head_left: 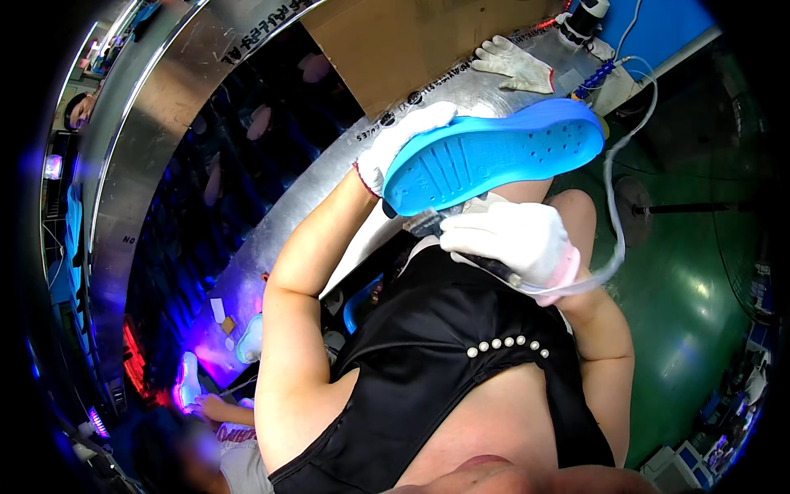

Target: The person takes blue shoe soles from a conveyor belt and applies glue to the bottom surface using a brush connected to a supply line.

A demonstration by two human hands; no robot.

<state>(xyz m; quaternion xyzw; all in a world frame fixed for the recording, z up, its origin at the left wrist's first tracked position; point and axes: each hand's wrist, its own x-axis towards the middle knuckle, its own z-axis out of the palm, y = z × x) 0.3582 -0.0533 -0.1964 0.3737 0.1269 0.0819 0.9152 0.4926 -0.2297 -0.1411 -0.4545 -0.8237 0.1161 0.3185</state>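
A bright blue shoe sole [494, 160], with small holes and raised ribs on its face, is held tilted in front of me. My left hand [403, 146], in a white glove, grips it along its left and far edge; some of the fingers are hidden behind it. Below the sole, my right hand [514, 243], also in a white glove, is closed around the dark handle of a brush [425, 222]. The brush head is close to the sole's lower left end; whether they touch I cannot tell. A clear hose [613, 239] runs past the right wrist.
A metal ledge [309, 177] borders a dark conveyor [222, 156] carrying several soles. A spare white glove [514, 64] lies near a cardboard sheet [411, 45]. The hose joins a blue fitting [597, 78]. At the lower left, another person's hand [210, 406] is by a lit sole [188, 380].
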